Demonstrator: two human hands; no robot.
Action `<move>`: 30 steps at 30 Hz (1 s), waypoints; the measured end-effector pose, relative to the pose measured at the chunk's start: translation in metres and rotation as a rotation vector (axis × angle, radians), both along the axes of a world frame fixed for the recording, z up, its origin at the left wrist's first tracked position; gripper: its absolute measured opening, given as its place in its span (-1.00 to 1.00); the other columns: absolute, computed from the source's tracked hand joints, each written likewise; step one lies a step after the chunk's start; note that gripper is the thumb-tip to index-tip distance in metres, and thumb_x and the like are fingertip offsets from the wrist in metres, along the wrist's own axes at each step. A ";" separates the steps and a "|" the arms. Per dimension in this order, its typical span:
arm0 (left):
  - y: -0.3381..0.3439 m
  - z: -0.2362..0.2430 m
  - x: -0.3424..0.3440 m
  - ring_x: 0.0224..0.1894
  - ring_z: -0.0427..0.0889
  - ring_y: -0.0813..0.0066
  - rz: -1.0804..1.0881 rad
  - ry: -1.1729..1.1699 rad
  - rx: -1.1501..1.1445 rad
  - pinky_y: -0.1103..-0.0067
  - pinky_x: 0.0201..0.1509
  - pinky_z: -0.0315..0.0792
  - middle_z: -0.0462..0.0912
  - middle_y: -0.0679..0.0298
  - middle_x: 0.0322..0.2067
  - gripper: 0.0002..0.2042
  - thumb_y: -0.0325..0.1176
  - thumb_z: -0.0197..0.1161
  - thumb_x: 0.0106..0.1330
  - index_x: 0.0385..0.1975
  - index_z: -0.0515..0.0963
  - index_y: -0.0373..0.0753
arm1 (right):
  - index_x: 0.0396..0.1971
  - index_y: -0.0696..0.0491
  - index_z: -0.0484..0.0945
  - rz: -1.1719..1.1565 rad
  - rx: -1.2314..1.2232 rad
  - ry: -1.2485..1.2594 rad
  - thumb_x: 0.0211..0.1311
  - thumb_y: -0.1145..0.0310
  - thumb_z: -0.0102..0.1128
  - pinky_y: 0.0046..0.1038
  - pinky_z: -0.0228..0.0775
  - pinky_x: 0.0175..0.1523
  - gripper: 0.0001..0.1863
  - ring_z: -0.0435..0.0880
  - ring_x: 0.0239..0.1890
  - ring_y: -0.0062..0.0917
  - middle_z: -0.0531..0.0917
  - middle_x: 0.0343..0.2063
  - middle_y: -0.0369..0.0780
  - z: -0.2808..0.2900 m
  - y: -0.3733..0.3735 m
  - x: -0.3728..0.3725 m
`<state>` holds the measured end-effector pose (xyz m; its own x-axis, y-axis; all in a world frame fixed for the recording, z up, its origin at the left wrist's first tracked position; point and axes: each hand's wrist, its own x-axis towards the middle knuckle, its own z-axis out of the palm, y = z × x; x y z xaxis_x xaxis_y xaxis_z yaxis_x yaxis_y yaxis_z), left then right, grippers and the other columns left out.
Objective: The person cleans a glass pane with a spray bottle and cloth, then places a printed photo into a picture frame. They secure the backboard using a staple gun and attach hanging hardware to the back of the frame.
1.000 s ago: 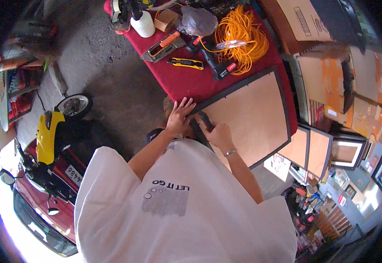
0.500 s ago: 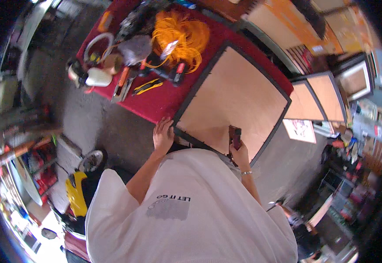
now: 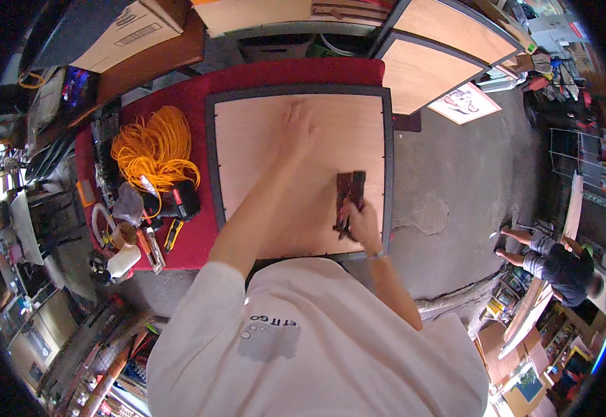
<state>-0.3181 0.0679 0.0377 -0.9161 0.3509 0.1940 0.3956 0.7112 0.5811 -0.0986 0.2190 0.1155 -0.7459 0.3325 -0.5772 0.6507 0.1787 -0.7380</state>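
Observation:
A picture frame with a dark border (image 3: 388, 153) lies face down on a red-covered table, its plain brown backing board (image 3: 261, 187) uppermost. Small dark points stick out along the frame's inner edges. My left hand (image 3: 297, 126) reaches over the board near its far side, fingers stretched out and slightly blurred; whether the palm presses on it I cannot tell. In my right hand (image 3: 362, 224) is a dark, pistol-shaped staple gun (image 3: 351, 186), gripped over the right part of the board, close to the right border. A bracelet circles my right wrist.
On the red tablecloth (image 3: 202, 243) to the left lie an orange cord coil (image 3: 153, 149), a yellow utility knife (image 3: 174, 235), a black power tool (image 3: 186, 200) and a white bottle (image 3: 124, 261). More framed panels (image 3: 428, 73) stand at the far right. Another person (image 3: 560, 267) is off to the right.
My left hand has moved from the table edge beside the frame onto the backing board. The view has turned, so the frame now sits squarely ahead. My right hand still grips the staple gun.

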 end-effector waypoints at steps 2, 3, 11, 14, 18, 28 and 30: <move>0.022 -0.017 -0.067 0.30 0.35 -0.03 -0.047 0.082 0.007 0.11 0.35 0.23 0.46 0.07 0.21 -0.52 -0.31 0.32 0.18 0.14 0.48 -0.20 | -0.44 0.19 0.59 0.058 0.143 0.023 0.28 0.30 0.13 -0.42 0.44 -0.39 -0.75 0.59 -0.56 -0.56 0.62 -0.61 -0.26 0.009 0.017 -0.056; 0.027 -0.026 -0.091 0.28 0.38 0.01 -0.079 0.130 -0.016 0.12 0.34 0.25 0.49 0.10 0.19 -0.52 -0.33 0.35 0.15 0.13 0.51 -0.15 | -0.48 0.19 0.60 0.091 0.243 0.011 0.28 0.26 0.14 -0.42 0.44 -0.41 -0.71 0.60 -0.57 -0.56 0.62 -0.64 -0.26 0.007 0.024 -0.084; 0.069 -0.018 -0.109 0.09 0.47 0.14 -0.026 -0.140 -0.128 0.17 0.19 0.34 0.57 0.27 -0.09 -0.59 -0.21 0.44 0.07 -0.01 0.64 0.17 | -0.52 0.23 0.58 0.078 0.258 -0.068 0.21 0.29 0.21 -0.43 0.46 -0.49 -0.72 0.64 -0.62 -0.52 0.62 -0.66 -0.22 0.006 0.082 -0.218; 0.073 -0.017 -0.105 0.10 0.45 0.13 -0.034 -0.178 -0.108 0.17 0.19 0.32 0.56 0.28 -0.08 -0.60 -0.19 0.44 0.08 -0.02 0.65 0.17 | -0.54 0.24 0.56 0.089 0.280 -0.094 0.21 0.29 0.22 -0.42 0.46 -0.50 -0.71 0.63 -0.64 -0.49 0.62 -0.66 -0.19 -0.010 0.094 -0.232; 0.077 -0.019 -0.101 0.12 0.44 0.12 0.001 -0.135 -0.086 0.17 0.21 0.30 0.56 0.27 -0.06 -0.63 -0.21 0.44 0.09 -0.04 0.66 0.16 | -0.60 0.22 0.52 0.002 0.227 -0.219 0.21 0.27 0.23 -0.41 0.41 -0.60 -0.68 0.57 -0.70 -0.48 0.56 -0.70 -0.21 0.014 0.084 -0.243; -0.002 -0.038 -0.111 0.09 0.47 0.12 0.000 -0.061 -0.091 0.12 0.14 0.35 0.58 0.28 -0.11 -0.64 -0.20 0.46 0.05 -0.09 0.67 0.10 | -0.37 0.20 0.51 0.003 -0.051 0.011 0.10 0.38 0.12 -0.42 0.43 -0.37 -0.81 0.59 -0.50 -0.53 0.61 -0.55 -0.21 -0.004 0.021 -0.167; -0.026 -0.025 -0.119 0.08 0.48 0.12 0.014 -0.093 -0.162 0.12 0.13 0.35 0.57 0.28 -0.11 -0.62 -0.19 0.47 0.03 -0.08 0.67 0.11 | -0.41 0.21 0.52 0.010 0.038 0.034 0.09 0.37 0.12 -0.40 0.44 -0.39 -0.81 0.60 -0.52 -0.51 0.61 -0.59 -0.19 -0.012 0.010 -0.176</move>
<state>-0.4373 0.0419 0.0128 -0.9326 0.3574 0.0499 0.3344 0.8038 0.4921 -0.2742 0.2290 0.1039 -0.7680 0.3464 -0.5386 0.6236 0.2131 -0.7521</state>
